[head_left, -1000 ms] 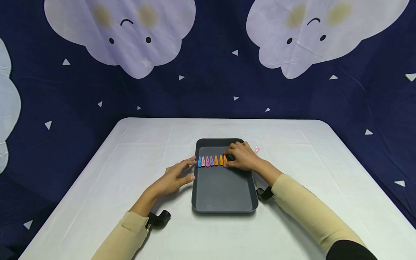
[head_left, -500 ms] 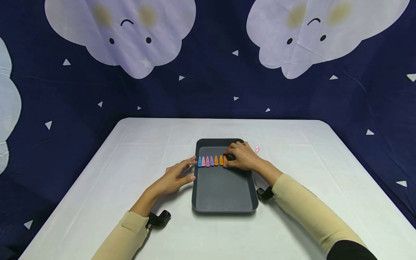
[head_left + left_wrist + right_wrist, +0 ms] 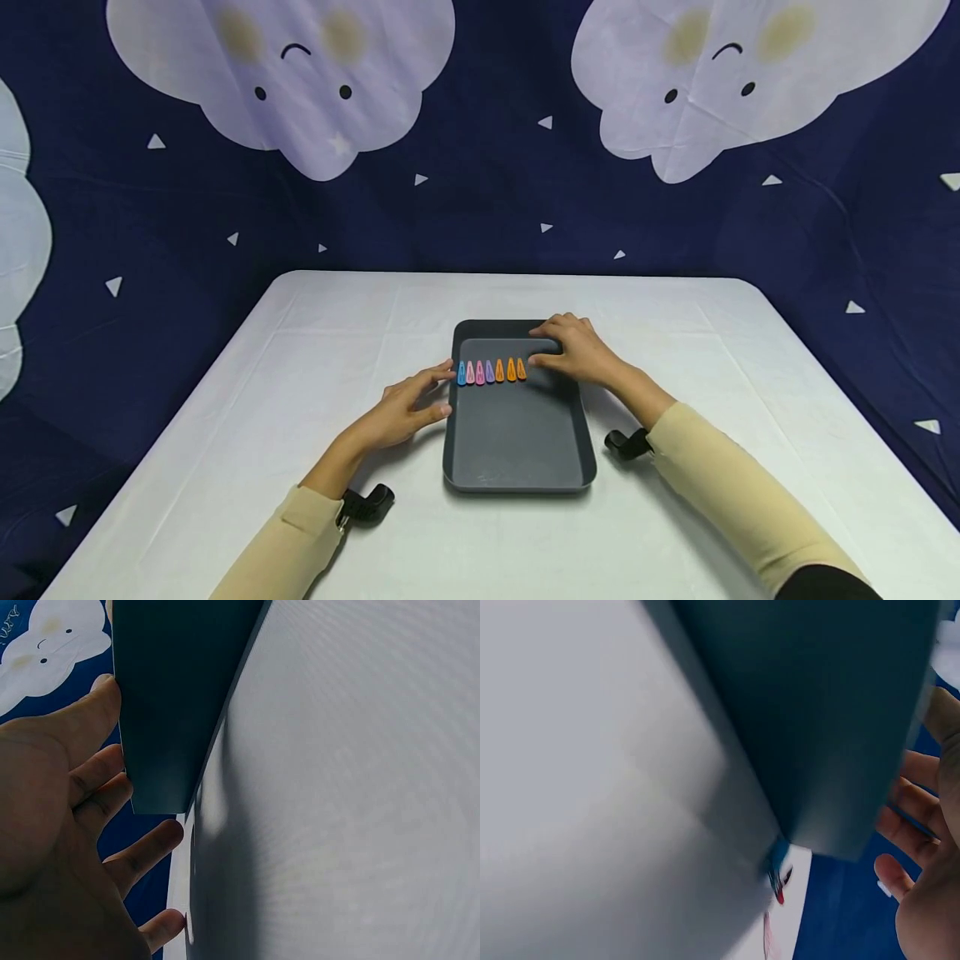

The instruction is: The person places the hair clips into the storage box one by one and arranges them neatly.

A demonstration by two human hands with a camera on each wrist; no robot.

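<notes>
A dark grey tray holds a side-by-side row of several snap hair clips across its upper half. From the left come a blue clip, pink ones, a purple clip and orange ones, ending at the rightmost orange clip. My left hand rests with spread fingers against the tray's left wall; its fingertips touch the rim in the left wrist view. Over the tray's upper right part hovers my right hand, thumb and fingers apart, with nothing visible between them, just right of the row.
Past the tray's far corner, blurred blue and red items and a pink strip lie on the white tablecloth. My right hand hides that spot in the head view. A dark blue cloud-print cloth hangs behind the table.
The right hand has let go of the rightmost orange hair clip and moved up and right, baring the end of the row. My left hand has stayed put.
</notes>
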